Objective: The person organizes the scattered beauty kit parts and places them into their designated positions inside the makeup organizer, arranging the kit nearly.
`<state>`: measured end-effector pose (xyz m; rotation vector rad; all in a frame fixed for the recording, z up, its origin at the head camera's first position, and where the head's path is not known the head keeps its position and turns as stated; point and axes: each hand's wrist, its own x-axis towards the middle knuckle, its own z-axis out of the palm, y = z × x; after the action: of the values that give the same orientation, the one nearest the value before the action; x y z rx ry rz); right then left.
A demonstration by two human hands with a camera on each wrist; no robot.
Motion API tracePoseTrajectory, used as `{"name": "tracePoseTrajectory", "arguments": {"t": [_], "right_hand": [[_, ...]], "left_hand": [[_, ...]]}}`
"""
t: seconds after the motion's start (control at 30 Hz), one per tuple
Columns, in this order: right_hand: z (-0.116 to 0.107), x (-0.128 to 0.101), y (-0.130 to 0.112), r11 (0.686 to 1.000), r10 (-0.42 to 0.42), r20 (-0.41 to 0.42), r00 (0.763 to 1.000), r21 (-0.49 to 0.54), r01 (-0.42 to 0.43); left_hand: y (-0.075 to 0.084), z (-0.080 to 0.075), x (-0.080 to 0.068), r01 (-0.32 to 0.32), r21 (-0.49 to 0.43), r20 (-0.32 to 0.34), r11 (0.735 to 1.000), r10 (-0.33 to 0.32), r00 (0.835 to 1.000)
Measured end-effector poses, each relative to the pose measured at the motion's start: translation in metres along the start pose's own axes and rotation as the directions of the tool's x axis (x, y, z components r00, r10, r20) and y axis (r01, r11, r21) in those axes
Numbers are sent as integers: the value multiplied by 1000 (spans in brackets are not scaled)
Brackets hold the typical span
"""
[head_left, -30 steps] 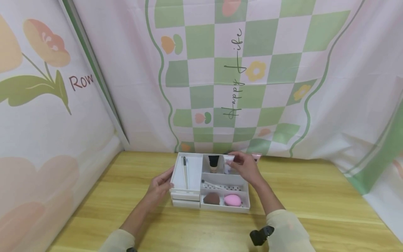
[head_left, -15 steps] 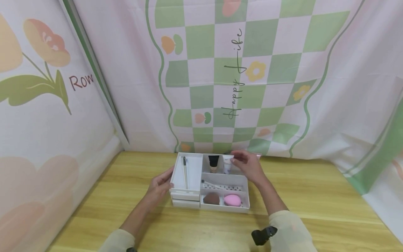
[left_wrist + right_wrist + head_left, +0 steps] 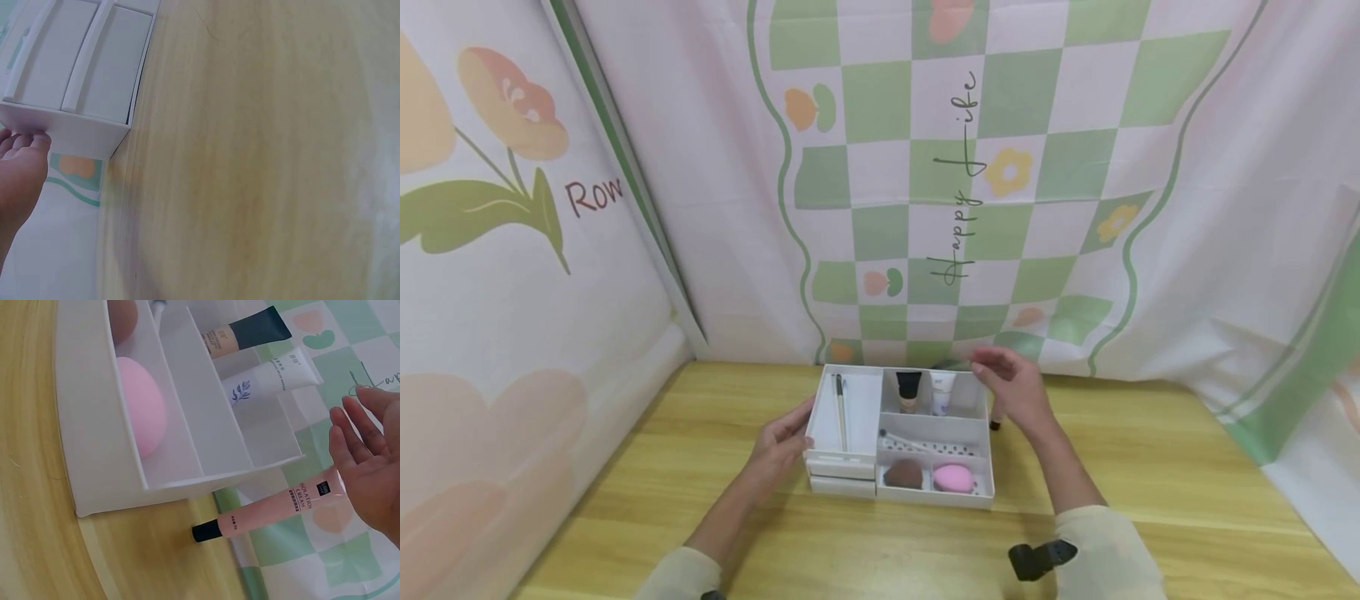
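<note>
A white desktop organizer stands on the wooden table. My left hand rests against its left side, fingertips on the side wall in the left wrist view. In the organizer's back compartment a white tube with a purple floral print stands beside a tube with a black cap. My right hand hovers past the back right corner with fingers extended and holds nothing. A pink cream tube with a black cap stands just outside the organizer's right side, close to that hand and mostly hidden behind it in the head view.
A brown sponge and a pink makeup sponge lie in the front compartments. Slim brushes lie in the left top tray, above two drawers. A patterned curtain hangs right behind the table's back edge.
My right hand has let go of the white tube, now standing in the back compartment, and moved right beyond the organizer's corner. The left hand has stayed in place.
</note>
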<state>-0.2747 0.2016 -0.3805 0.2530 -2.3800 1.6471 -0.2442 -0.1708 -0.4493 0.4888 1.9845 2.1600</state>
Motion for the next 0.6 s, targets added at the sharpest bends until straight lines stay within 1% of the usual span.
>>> {"name": "tracePoseTrajectory", "arguments": {"t": [0.2,0.37,0.5,0.6], "right_hand": [[-10,-1,-2,993,-56,-99,994,94,65],[-21,-2,-1,976,-102,-171,980,172,131],[-30,-4,6,963,-88,-217,972,231,139],[-34,-5,12,960,-49,-249,967,257,115]], "left_hand": [[1,1,-1,-4,9,7,1000,4,1000],[1,0,0,1,8,7,1000,-1,1000],[1,0,0,1,9,0,1000,-1,1000],[0,0,0,-2,-7,4,1000,2,1000]]}}
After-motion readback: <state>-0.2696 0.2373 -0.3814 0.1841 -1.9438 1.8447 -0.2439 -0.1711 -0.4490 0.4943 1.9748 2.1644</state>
